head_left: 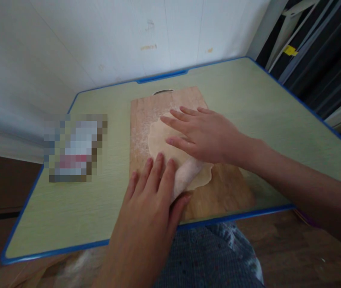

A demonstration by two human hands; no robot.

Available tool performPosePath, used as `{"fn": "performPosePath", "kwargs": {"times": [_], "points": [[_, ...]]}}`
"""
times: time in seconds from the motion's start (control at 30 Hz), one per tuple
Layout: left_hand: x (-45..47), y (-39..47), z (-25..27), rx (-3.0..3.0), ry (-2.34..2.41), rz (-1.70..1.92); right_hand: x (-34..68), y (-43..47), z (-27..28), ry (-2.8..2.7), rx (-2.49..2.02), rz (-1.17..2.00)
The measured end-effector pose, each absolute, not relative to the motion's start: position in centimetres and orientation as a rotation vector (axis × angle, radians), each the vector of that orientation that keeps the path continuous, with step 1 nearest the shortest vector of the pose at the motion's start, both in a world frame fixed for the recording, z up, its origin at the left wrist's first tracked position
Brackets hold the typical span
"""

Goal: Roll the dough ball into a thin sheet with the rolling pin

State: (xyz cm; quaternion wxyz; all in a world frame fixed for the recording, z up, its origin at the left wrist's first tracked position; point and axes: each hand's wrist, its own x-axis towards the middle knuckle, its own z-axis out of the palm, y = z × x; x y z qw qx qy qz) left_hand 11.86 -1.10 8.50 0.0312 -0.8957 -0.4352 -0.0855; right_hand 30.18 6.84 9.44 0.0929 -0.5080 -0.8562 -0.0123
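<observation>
A pale, flour-dusted rolling pin lies slantwise across a thin, flattened sheet of dough. The dough rests on a wooden cutting board, with white flour scattered over the board's left side. My left hand lies over the pin's near end, fingers stretched forward and the thumb on the pin's right side. Over the far end, my right hand is spread flat, its fingers reaching across the dough. Both ends of the pin are hidden under my hands.
The board sits on a light green table with a blue edge. A blurred-out rectangular object lies at the left. A white wall stands behind the table, and dark items with a yellow tag lean at the right.
</observation>
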Motion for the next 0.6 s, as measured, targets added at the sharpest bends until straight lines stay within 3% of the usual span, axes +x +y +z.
{"fn": "performPosePath", "kwargs": {"times": [0.33,0.6], "points": [[12.3,-2.6,8.2,-2.622,-1.250,-0.209,32.0,-0.9,7.9,-2.387,-1.615,-0.194],[11.6,-6.1,6.6,-2.619,-1.166,-0.219,33.4,-6.3,6.3,-2.395,-1.448,-0.346]]}}
